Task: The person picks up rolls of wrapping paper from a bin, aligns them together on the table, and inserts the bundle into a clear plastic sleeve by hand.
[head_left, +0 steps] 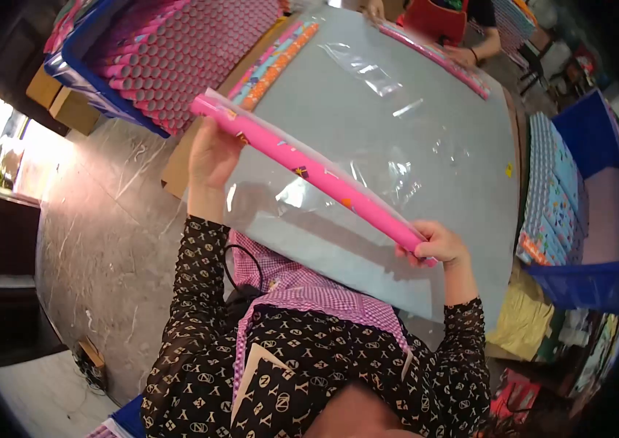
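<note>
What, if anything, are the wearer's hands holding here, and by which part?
A pink patterned roll, held near both ends: the left hand near its upper-left end, the right hand at its lower-right end.

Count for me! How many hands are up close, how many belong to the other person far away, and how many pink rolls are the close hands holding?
Left hand and right hand up close: 2
Other person's hands: 2
Pink roll held up close: 1
Total: 5

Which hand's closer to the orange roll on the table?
Left: the left hand is near one end of the orange roll; the right hand is farther, to its right.
</note>
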